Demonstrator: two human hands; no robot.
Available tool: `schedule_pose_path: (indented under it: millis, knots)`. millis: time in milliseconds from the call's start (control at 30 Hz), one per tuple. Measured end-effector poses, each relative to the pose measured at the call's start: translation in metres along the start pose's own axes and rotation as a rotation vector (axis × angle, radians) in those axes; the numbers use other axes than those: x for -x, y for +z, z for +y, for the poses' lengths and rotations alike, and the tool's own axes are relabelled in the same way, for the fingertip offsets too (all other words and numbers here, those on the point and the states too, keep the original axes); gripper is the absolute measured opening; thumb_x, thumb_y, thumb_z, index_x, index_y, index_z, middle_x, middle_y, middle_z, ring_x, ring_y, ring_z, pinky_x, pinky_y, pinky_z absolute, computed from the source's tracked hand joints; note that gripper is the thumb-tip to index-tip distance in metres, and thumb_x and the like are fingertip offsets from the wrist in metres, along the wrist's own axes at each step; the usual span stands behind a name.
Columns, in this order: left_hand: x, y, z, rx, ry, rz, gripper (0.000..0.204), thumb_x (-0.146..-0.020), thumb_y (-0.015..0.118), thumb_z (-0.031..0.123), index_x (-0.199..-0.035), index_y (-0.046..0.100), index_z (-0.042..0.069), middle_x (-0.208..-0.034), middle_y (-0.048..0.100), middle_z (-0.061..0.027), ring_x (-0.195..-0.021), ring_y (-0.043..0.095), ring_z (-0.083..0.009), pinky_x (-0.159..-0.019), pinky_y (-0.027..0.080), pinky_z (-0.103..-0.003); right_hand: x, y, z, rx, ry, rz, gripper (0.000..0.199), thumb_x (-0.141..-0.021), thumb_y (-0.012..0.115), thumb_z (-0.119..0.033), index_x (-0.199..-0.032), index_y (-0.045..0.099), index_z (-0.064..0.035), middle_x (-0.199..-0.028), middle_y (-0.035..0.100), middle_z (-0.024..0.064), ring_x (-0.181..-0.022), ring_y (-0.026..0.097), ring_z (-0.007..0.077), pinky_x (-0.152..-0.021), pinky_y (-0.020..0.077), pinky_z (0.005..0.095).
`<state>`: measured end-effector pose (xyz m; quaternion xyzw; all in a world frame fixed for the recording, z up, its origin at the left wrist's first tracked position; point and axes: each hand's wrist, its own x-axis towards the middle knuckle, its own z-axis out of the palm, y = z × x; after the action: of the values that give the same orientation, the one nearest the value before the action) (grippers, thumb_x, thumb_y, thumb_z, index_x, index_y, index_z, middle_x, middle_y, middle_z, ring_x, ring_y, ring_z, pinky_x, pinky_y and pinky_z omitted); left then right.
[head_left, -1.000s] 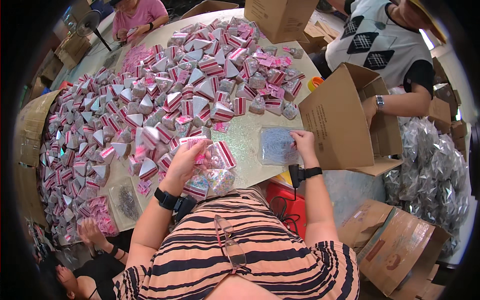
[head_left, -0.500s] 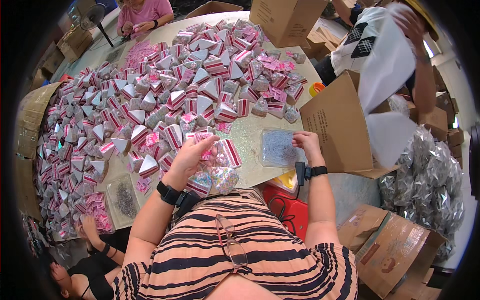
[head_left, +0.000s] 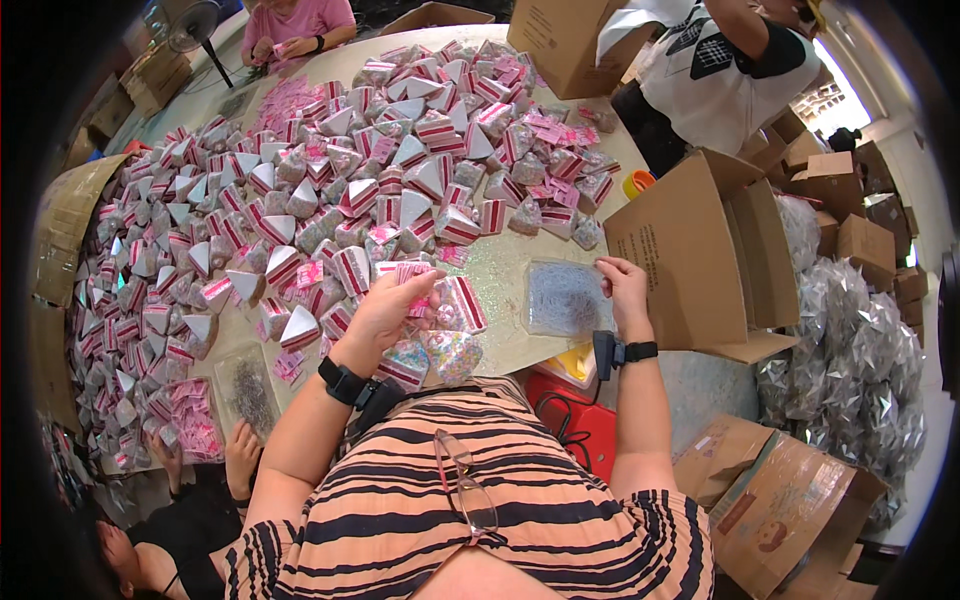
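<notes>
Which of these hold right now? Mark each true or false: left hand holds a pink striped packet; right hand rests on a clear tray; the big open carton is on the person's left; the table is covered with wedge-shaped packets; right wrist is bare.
1. The left hand holds a pink striped packet: true.
2. The right hand rests on a clear tray: true.
3. The open carton is on the person's left: false, it stands on the right.
4. The table bears many wedge-shaped packets: true.
5. Right wrist is bare: false, it wears a black band.
</notes>
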<state>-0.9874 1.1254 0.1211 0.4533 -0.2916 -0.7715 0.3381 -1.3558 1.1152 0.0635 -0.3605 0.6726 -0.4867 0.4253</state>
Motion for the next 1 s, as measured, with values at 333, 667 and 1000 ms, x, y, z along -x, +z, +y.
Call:
schedule_pose_path:
  millis: [333, 667, 1000]
  knots:
    - [-0.009, 0.017, 0.01, 0.006, 0.131, -0.119, 0.01, -0.082, 0.061, 0.011, -0.088, 0.059, 0.002, -0.066, 0.058, -0.0021, -0.051, 0.052, -0.008, -0.043, 0.041, -0.022, 0.056, 0.081, -0.099, 0.031, -0.206, -0.467, 0.01, -0.079, 0.06, -0.004, -0.085, 0.066, 0.0009, -0.07, 0.063, 0.0038, -0.054, 0.053, 0.0056, -0.046, 0.0401, 0.0182]
    - [0.001, 0.022, 0.016, 0.049, 0.101, -0.217, 0.011, -0.084, 0.062, 0.013, -0.087, 0.062, 0.003, -0.065, 0.059, -0.0021, -0.052, 0.056, -0.0091, -0.042, 0.043, -0.022, 0.084, 0.141, -0.127, 0.273, -0.581, -0.65, 0.008, -0.076, 0.063, -0.002, -0.082, 0.065, 0.0031, -0.073, 0.058, 0.0059, -0.064, 0.057, 0.0132, -0.058, 0.0453, 0.0269]
    - [0.013, 0.008, 0.008, 0.117, 0.157, -0.181, 0.012, -0.084, 0.06, 0.013, -0.089, 0.062, 0.003, -0.067, 0.06, -0.0046, -0.053, 0.057, -0.0105, -0.04, 0.042, -0.022, 0.105, 0.15, -0.143, 0.554, -1.045, -0.535, 0.009, -0.068, 0.07, -0.005, -0.077, 0.066, -0.0034, -0.069, 0.051, 0.0075, -0.062, 0.053, 0.0209, -0.055, 0.043, 0.0316]
